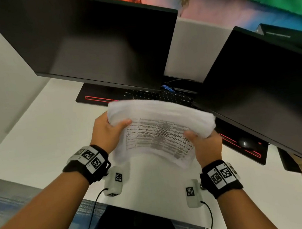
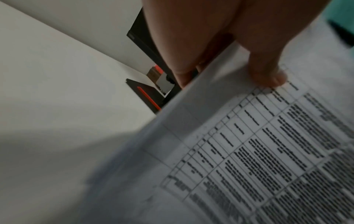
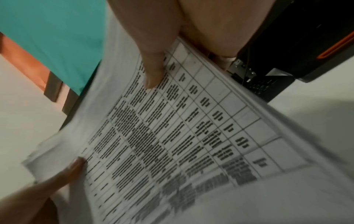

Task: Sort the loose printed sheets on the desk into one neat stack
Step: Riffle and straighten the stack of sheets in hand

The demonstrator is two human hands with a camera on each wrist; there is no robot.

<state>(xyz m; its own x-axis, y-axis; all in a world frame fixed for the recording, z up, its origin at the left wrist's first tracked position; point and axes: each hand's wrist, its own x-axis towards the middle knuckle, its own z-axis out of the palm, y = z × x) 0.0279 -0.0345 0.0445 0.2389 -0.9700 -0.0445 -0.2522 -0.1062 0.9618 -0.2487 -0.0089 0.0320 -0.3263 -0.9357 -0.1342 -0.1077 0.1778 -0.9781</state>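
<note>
A bundle of white sheets (image 1: 159,132) printed with tables hangs in the air above the white desk (image 1: 42,137), upright and bowed, its far side curling over towards the monitors. My left hand (image 1: 109,131) pinches its left edge, thumb (image 2: 268,72) on the printed face and fingers behind. My right hand (image 1: 203,142) pinches the right edge the same way, thumb (image 3: 153,72) on the print. The sheets (image 3: 172,136) fill both wrist views and look blurred. In the right wrist view the left hand's thumb (image 3: 72,166) presses the far edge.
Two dark monitors (image 1: 101,37) (image 1: 266,83) stand behind the sheets. A black keyboard (image 1: 155,93) lies on a black desk mat with a red-lit border (image 1: 96,98). A mouse (image 1: 245,143) sits at the right. The desk's near edge (image 1: 156,210) runs below my wrists.
</note>
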